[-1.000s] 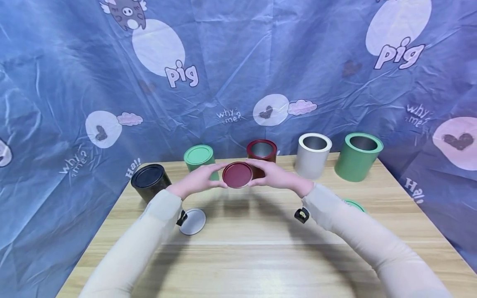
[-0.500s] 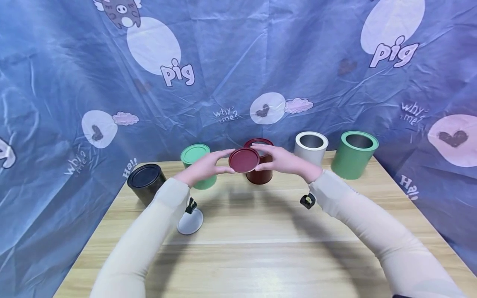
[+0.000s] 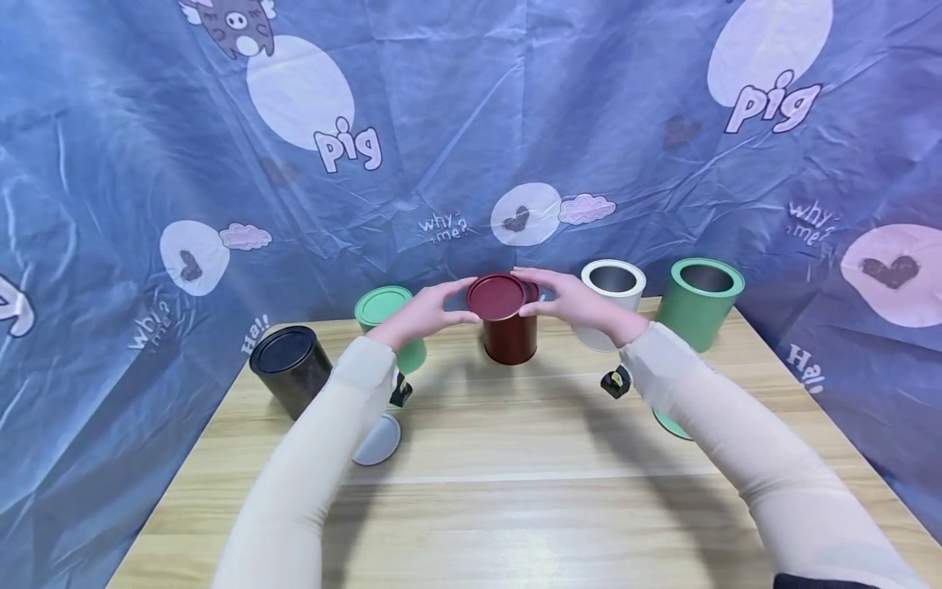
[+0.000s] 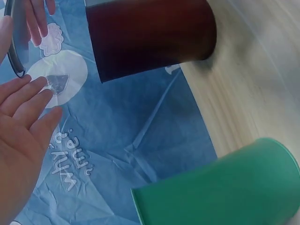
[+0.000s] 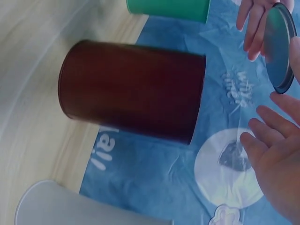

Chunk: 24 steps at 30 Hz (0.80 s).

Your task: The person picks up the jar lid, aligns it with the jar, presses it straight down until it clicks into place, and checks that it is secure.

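A round dark red lid point(image 3: 496, 297) is held between both hands above the red can point(image 3: 510, 342). My left hand point(image 3: 428, 315) grips its left edge between thumb and fingers; my right hand point(image 3: 572, 304) grips the opposite edge the same way. In the left wrist view the lid point(image 4: 19, 40) stands off from the can point(image 4: 150, 35), with a gap between. The right wrist view also shows the lid point(image 5: 276, 51) apart from the can's rim, its metallic underside facing the can point(image 5: 133, 89). From the head view, lid and right fingers hide the can's mouth.
Left of the red can stand a green can point(image 3: 384, 306) with its lid on and a black can point(image 3: 293, 372). To the right are open white point(image 3: 612, 282) and green point(image 3: 695, 307) cans. A white lid point(image 3: 378, 440) and a partly hidden green lid point(image 3: 671, 425) lie nearer on the wooden table point(image 3: 486, 507).
Both hands have carried the red lid away from me and slightly right, from in front of the red can to over it. The head view has shifted slightly.
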Each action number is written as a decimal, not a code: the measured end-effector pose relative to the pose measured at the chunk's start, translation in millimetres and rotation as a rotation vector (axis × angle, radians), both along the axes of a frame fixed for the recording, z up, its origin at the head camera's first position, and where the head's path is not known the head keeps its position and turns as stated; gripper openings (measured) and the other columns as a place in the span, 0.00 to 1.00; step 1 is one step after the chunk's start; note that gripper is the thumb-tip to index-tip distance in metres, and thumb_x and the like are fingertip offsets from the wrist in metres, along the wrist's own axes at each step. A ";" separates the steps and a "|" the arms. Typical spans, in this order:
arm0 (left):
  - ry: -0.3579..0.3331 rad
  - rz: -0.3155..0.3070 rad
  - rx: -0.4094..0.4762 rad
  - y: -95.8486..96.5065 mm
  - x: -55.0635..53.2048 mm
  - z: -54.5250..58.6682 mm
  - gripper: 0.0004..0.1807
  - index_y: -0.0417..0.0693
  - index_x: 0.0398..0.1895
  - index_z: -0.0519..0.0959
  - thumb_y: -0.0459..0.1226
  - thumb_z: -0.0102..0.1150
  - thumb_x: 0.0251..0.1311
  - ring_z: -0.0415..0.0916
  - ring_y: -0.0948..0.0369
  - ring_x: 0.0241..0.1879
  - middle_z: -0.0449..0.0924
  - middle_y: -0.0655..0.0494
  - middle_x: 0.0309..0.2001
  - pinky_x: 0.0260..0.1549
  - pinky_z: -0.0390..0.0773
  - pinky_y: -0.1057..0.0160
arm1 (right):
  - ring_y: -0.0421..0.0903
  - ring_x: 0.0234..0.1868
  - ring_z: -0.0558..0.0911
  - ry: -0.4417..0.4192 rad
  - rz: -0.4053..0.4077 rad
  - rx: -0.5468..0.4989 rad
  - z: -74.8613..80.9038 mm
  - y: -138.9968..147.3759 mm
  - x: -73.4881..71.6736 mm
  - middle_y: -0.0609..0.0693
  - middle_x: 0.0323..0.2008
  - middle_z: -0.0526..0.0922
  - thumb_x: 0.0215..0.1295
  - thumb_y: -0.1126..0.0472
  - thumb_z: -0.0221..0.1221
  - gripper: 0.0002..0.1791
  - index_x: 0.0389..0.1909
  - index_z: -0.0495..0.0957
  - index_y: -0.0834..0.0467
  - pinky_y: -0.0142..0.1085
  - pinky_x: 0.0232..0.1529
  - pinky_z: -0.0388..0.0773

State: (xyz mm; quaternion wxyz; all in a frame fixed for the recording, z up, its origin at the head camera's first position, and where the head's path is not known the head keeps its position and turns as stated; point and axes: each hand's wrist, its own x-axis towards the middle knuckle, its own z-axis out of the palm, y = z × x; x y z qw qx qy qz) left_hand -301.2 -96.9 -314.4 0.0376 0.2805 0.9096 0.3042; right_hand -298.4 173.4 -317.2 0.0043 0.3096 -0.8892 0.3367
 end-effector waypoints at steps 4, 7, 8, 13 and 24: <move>-0.015 0.008 0.004 6.3 -7.3 -2.1 0.39 0.54 0.73 0.63 0.47 0.65 0.59 0.61 0.54 0.71 0.67 0.52 0.69 0.70 0.61 0.53 | 0.57 0.74 0.59 -0.015 -0.026 0.023 1.1 5.4 -8.2 0.58 0.71 0.63 0.60 0.53 0.65 0.38 0.70 0.64 0.58 0.53 0.72 0.56; -0.023 0.017 0.006 10.8 -12.4 -4.5 0.39 0.52 0.73 0.62 0.47 0.64 0.60 0.61 0.54 0.71 0.67 0.51 0.70 0.70 0.61 0.53 | 0.56 0.73 0.59 -0.046 -0.037 0.025 1.6 8.4 -13.6 0.57 0.72 0.63 0.61 0.51 0.65 0.38 0.71 0.64 0.57 0.53 0.72 0.57; -0.025 0.020 0.006 12.3 -14.1 -5.2 0.39 0.52 0.73 0.61 0.48 0.64 0.60 0.61 0.54 0.71 0.66 0.51 0.70 0.70 0.61 0.53 | 0.56 0.73 0.59 -0.058 -0.040 0.021 1.6 9.1 -15.2 0.56 0.72 0.63 0.62 0.51 0.64 0.38 0.71 0.63 0.56 0.53 0.72 0.57; -0.036 0.032 0.005 19.0 -24.9 -9.0 0.39 0.51 0.73 0.61 0.49 0.62 0.61 0.61 0.53 0.71 0.65 0.50 0.71 0.70 0.61 0.53 | 0.58 0.73 0.60 -0.118 -0.044 -0.005 -3.2 15.9 -27.3 0.57 0.71 0.64 0.64 0.52 0.62 0.37 0.72 0.62 0.56 0.54 0.71 0.57; -0.112 0.058 0.060 30.3 -41.4 -18.8 0.39 0.49 0.73 0.60 0.48 0.62 0.62 0.60 0.52 0.71 0.64 0.48 0.71 0.70 0.61 0.54 | 0.63 0.71 0.62 -0.225 -0.061 -0.073 -11.9 22.8 -42.2 0.62 0.70 0.63 0.68 0.53 0.59 0.34 0.73 0.60 0.55 0.55 0.71 0.59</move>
